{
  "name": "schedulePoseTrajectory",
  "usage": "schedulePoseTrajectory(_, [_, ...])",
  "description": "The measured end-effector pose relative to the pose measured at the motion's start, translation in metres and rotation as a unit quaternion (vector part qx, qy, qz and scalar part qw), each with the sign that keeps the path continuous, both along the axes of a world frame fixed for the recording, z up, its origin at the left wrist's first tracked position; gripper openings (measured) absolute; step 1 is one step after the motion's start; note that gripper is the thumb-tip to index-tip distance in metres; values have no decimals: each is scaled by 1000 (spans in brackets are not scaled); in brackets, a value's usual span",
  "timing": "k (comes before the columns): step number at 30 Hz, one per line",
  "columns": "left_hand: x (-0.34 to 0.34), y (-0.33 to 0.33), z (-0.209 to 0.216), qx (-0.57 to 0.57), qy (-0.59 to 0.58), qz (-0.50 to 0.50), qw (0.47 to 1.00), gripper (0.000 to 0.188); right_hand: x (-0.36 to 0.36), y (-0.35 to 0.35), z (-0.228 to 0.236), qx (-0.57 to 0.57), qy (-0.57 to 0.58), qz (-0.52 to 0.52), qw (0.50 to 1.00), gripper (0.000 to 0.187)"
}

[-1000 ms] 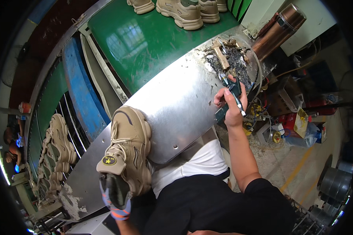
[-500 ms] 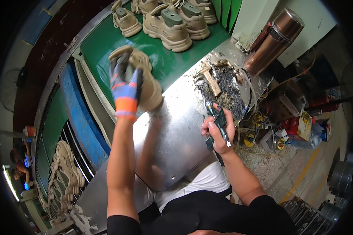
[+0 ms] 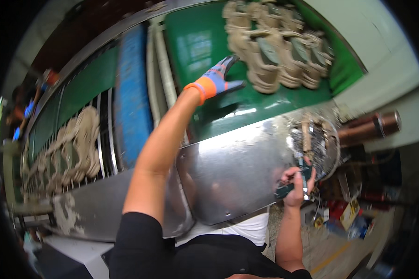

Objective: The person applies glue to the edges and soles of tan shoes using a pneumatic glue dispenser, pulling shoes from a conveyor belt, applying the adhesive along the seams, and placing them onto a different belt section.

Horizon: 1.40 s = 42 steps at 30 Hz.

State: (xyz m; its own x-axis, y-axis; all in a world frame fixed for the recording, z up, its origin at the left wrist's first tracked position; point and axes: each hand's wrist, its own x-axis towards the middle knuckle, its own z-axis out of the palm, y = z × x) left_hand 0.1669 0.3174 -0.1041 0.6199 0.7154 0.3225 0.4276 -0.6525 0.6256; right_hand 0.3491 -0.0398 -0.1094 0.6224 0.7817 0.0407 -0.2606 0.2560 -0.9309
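In its blue, grey and orange glove, my left hand [image 3: 215, 80] reaches over the green belt [image 3: 195, 56], holding nothing. Its fingers are apart, and the fingertips are close to the nearest beige chunky-soled shoe [image 3: 264, 69], possibly touching it. Grey-green pieces sit in the openings of several of these shoes. My bare right hand [image 3: 294, 186] is closed round a dark green gun-like hand tool [image 3: 285, 189] with a metal end, over the right end of the metal worktop [image 3: 237, 172]. Blur hides the tool's finer details.
A brass-coloured tool [image 3: 306, 132] lies on dark scraps at the worktop's right end. A copper-coloured flask [image 3: 375, 126] lies beyond it. More beige shoes [image 3: 81, 144] line a rack at left, beside a blue beam [image 3: 134, 93]. Boxes and bags clutter the floor at right.
My left hand has let go of a shoe it held at the belt's near edge and is now open; that shoe appears to stand with the others. The whole view has turned.
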Motion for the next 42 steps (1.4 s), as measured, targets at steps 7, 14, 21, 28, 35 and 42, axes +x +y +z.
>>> schedulePoseTrajectory(7, [-407,-66,95,-7,481,409,775,95,-2,0,-4,20,-50,5,999,57])
schedulePoseTrajectory(14, [-557,-110,39,-69,258,481,835,66,7,4,-9,7,-77,7,997,54])
schedulePoseTrajectory(21, [-458,-181,46,238,268,458,813,39,10,-2,-10,36,-90,-15,995,48])
schedulePoseTrajectory(28, [-312,-337,80,160,181,177,954,22,6,-8,-11,36,-63,5,997,49])
schedulePoseTrajectory(35, [-243,-376,119,48,313,46,947,64,8,-11,-12,46,-60,14,997,49])
schedulePoseTrajectory(42, [-141,-326,108,226,441,-90,864,70,8,-8,-10,66,-33,25,997,47])
